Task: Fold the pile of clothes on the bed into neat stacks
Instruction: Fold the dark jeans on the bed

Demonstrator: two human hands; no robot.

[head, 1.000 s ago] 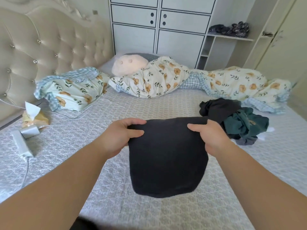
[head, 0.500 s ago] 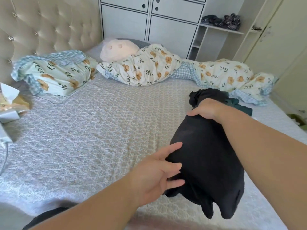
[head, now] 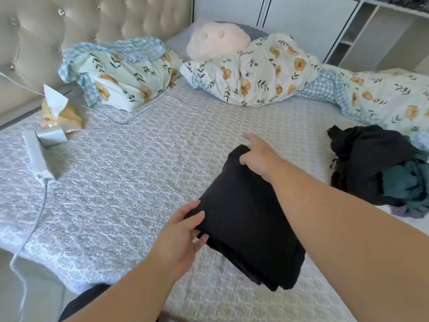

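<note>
On the bed (head: 130, 173), both hands hold a folded black garment (head: 243, 219): left hand (head: 183, 240) pinching its near corner, right hand (head: 260, 156) gripping the far edge, forefinger extended.

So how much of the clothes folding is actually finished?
Early days. No finished stack shows on the bed. In hand: a folded black garment, gripped by the left hand and right hand. Left: the crumpled pile of dark clothes at the right.
</note>
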